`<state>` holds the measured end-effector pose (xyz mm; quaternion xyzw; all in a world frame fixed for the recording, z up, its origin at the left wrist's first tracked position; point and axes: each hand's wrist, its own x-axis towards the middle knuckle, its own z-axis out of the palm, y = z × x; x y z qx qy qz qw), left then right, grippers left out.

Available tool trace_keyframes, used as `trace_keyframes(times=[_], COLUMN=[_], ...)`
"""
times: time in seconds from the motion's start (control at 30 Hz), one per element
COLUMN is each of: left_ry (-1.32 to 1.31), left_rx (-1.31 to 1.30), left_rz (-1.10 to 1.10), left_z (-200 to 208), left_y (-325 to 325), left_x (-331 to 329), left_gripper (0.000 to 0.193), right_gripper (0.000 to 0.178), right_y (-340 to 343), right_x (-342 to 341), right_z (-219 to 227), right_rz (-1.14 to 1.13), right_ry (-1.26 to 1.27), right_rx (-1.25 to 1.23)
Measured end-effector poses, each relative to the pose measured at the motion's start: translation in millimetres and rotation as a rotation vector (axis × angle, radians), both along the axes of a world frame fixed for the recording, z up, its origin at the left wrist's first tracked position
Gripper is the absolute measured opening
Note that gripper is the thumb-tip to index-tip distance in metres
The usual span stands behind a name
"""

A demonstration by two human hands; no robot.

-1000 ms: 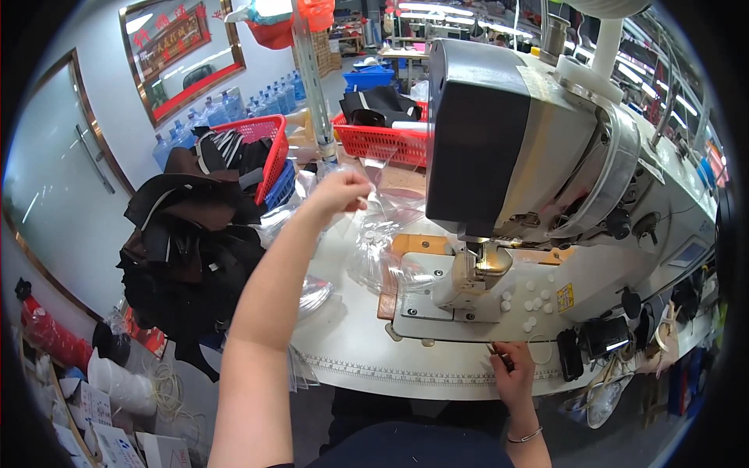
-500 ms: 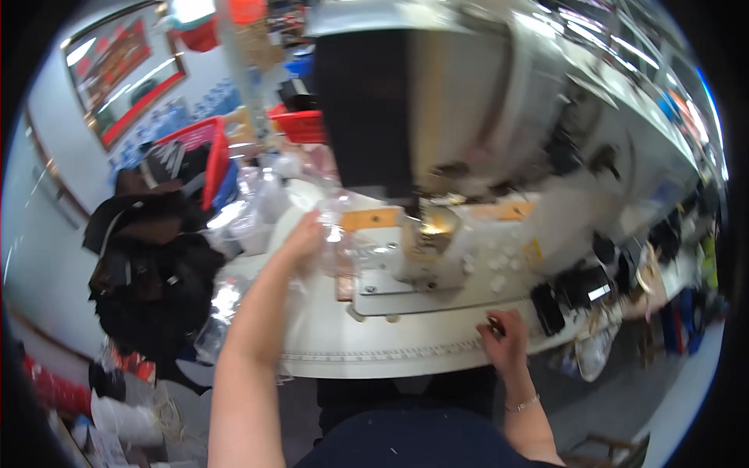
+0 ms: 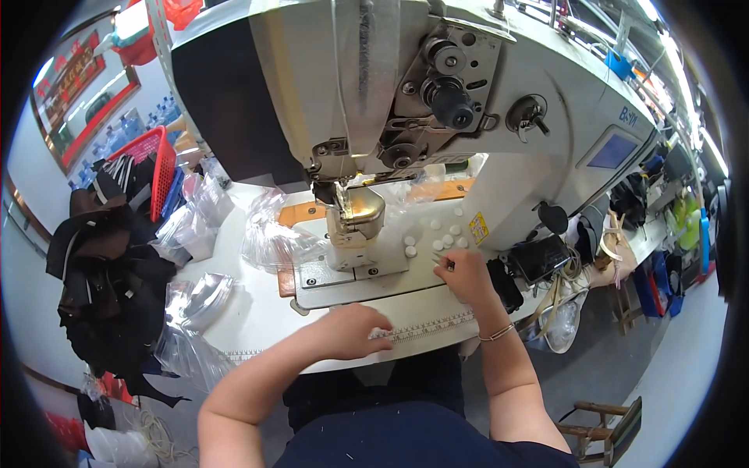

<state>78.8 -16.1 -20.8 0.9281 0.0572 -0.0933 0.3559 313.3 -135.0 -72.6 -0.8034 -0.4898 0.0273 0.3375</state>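
A sewing machine (image 3: pixel 374 234) with a tall post under its needle stands on the white table. My left hand (image 3: pixel 351 329) is over the near edge beside a measuring tape (image 3: pixel 433 324) on the tabletop; its thumb and fingers are apart, and no held thing shows. My right hand (image 3: pixel 468 277) is closed round a small pointed metal tool (image 3: pixel 439 260), mostly hidden by the fingers. Just beyond that hand, several small white discs (image 3: pixel 437 245) lie on the machine bed. Crumpled clear plastic (image 3: pixel 269 234) lies left of the post.
Clear bags (image 3: pixel 191 320) hang over the table's left edge, near a pile of black pieces (image 3: pixel 109 273). A red basket (image 3: pixel 160 168) stands behind. A black phone-like device (image 3: pixel 538 257) and straps lie at right; a wooden stool (image 3: pixel 601 429) is on the floor.
My left hand has come back from the clear plastic to the near edge. My right hand has moved from the near edge up to the white discs. The view has shifted.
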Motion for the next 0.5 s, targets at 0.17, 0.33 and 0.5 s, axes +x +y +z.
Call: trace_keyframes(times=[0.17, 0.33, 0.5], left_ry=[-0.314, -0.533, -0.597], left_rx=[-0.163, -0.494, -0.515], left_rz=[0.243, 0.517, 0.45], left_z=[-39, -80, -69], left_y=[-19, -29, -29], left_x=[70, 137, 120], left_gripper=[0.038, 0.034, 0.027], right_gripper=[0.019, 0.017, 0.01], right_y=[-9, -12, -22], right_x=[4, -16, -27], right_z=[1, 3, 9], right_rz=[-0.036, -0.141, -0.13], right_ry=[-0.015, 0.061, 0.252], right_rx=[-0.04, 0.343, 0.408])
